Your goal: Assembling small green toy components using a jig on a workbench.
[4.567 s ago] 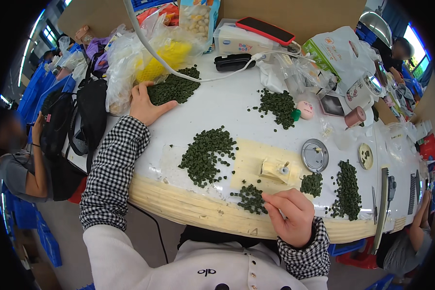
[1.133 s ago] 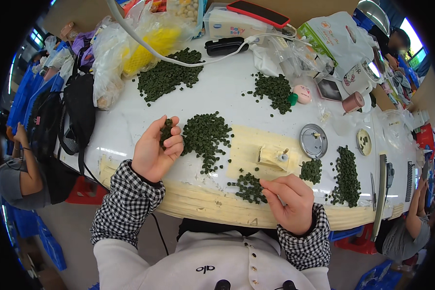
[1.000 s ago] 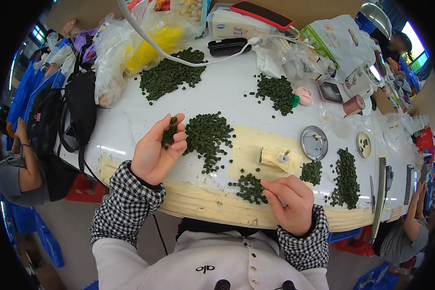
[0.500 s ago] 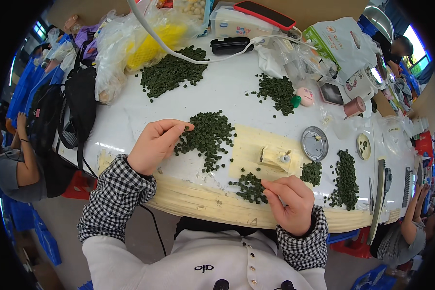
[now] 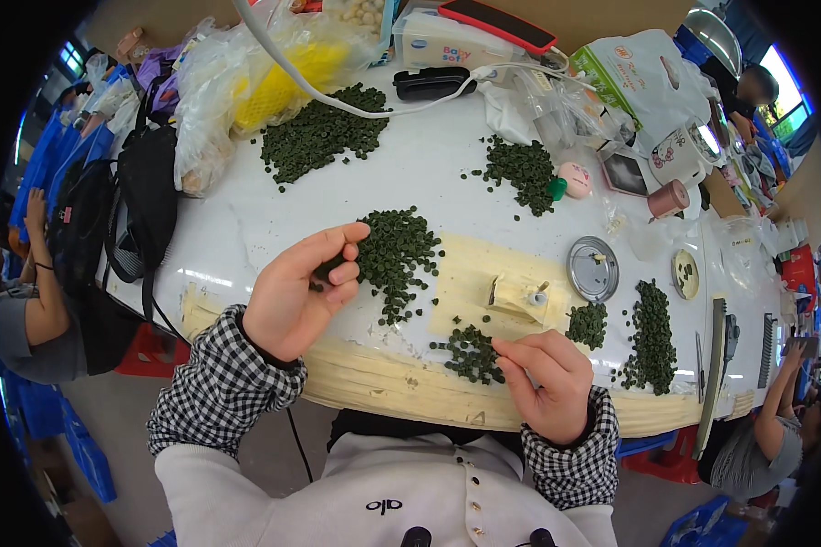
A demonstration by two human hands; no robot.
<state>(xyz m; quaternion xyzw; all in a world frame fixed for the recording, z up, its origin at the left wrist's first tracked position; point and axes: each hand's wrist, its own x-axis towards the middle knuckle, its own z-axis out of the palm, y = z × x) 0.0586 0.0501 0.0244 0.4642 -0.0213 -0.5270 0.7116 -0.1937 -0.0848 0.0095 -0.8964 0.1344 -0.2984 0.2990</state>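
Observation:
My left hand [image 5: 299,290] is at the left edge of a heap of small dark green pellets [image 5: 399,260]. Its palm is turned partly up and its fingers are loosely bent and apart, with dark green showing between them. Over a smaller group of pellets [image 5: 472,357] near the table's front edge, my right hand [image 5: 549,381] is pinched, thumb against forefinger; whatever lies between the tips is too small to make out. Between the hands, a pale yellowish block with a small metal post [image 5: 527,299] sits on a cream sheet [image 5: 465,264].
More pellets lie in heaps at the back left [image 5: 324,137], back right [image 5: 523,173] and right [image 5: 649,337]. A round metal lid [image 5: 593,270], tweezers [image 5: 700,365] and a thread spool [image 5: 669,199] are on the right. A white cable [image 5: 287,68] crosses the back, near plastic bags [image 5: 212,118].
My left hand has opened from a pinch and turned its palm upward, beside the same heap. My right hand keeps its pinch in nearly the same place.

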